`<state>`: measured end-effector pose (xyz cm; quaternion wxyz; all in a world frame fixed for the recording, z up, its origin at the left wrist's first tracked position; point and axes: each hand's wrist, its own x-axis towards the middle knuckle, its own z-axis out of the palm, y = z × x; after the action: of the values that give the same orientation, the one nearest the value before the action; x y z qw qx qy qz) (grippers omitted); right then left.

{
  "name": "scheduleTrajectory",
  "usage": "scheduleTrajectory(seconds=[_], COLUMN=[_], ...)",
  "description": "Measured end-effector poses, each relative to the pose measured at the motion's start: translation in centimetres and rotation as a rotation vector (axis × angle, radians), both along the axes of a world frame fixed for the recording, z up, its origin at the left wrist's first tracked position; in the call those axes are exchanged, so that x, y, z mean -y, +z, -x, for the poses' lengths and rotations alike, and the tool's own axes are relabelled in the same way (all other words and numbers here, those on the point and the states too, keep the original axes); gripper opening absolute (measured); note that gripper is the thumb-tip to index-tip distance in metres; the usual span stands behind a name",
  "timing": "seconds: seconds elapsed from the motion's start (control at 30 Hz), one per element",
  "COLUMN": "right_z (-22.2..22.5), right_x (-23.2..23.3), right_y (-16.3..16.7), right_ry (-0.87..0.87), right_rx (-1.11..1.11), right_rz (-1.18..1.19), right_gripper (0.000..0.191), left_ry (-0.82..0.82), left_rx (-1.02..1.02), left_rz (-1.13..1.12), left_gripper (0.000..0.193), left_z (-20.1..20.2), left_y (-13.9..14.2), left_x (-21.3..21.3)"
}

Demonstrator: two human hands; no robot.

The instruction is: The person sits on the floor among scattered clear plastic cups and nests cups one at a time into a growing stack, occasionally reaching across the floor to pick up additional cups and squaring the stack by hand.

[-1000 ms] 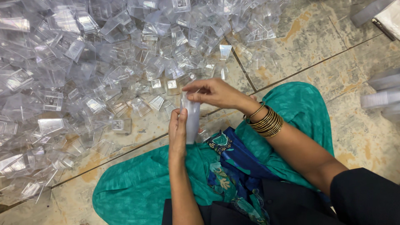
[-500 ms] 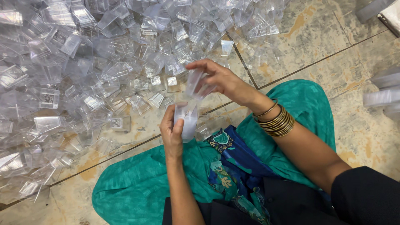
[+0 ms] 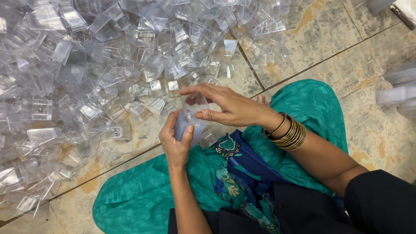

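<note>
The left hand (image 3: pixel 175 141) is wrapped around a stack of clear plastic cups (image 3: pixel 187 125), thumb on the near side and fingers behind, holding it upright just above the lap. The right hand (image 3: pixel 227 106) reaches in from three o'clock, its thumb and fingertips pinching the topmost clear cup (image 3: pixel 195 104) at the head of the stack. Gold bangles (image 3: pixel 291 134) circle the right wrist. Below the hands, at six o'clock, lies green cloth (image 3: pixel 143 195) with a blue patterned scarf (image 3: pixel 242 169) across it. From nine to twelve o'clock a large heap of loose clear cups (image 3: pixel 86 73) covers the tiled floor (image 3: pixel 320 52). At three o'clock, by the frame's edge, more stacked cups (image 3: pixel 396 93) lie on their side.
</note>
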<state>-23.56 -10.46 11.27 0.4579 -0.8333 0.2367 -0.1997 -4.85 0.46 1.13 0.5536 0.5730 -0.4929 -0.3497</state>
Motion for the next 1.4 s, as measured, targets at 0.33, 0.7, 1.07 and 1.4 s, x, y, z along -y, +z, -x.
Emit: scheduleTrajectory(seconds=[0.33,0.7,1.07,1.4], right_z=[-0.6,2.0,1.6,0.4], right_x=[-0.2,1.5,1.5,1.1], right_y=[-0.1,-0.4,-1.7,0.4], right_ry=[0.021,-0.094,-0.022,0.235], right_rx=[-0.008,0.259,-0.138,-0.173], right_rz=[0.028,-0.430,-0.334,0.361], right_gripper=[0.063,0.070,0.020,0.049], left_ry=[0.048,0.041,0.047,-0.001], left_rx=[0.031,-0.167,0.113,0.374], left_rz=[0.031,0.156,0.189,0.128], left_gripper=[0.060,0.076,0.060,0.053], left_z=[-0.4,-0.5,-0.7,-1.6], left_y=[0.0,-0.8,1.6,3.6], left_x=[-0.4,-0.9,-1.0,-1.0])
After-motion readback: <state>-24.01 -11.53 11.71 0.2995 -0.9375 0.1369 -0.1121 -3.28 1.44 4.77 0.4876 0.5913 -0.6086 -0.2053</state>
